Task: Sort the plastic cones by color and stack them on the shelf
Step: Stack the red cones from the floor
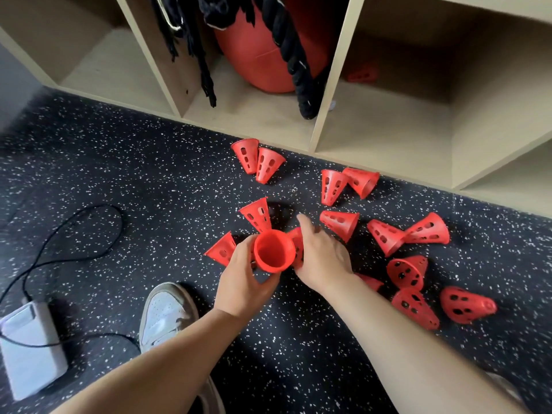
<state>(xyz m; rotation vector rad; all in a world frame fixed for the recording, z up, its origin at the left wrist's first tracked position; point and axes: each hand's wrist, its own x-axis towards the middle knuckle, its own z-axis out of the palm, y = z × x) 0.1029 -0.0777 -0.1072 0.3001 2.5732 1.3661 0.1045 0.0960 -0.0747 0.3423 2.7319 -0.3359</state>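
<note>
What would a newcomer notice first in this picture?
Red perforated cones lie scattered on the speckled black floor before a wooden shelf. At centre, the left hand grips one cone, mouth facing up. A big red ball sits behind black ropes in the shelf.

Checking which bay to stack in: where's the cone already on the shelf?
Head view, upper right: the cone lies at the back of the bay right of the red ball.
</note>
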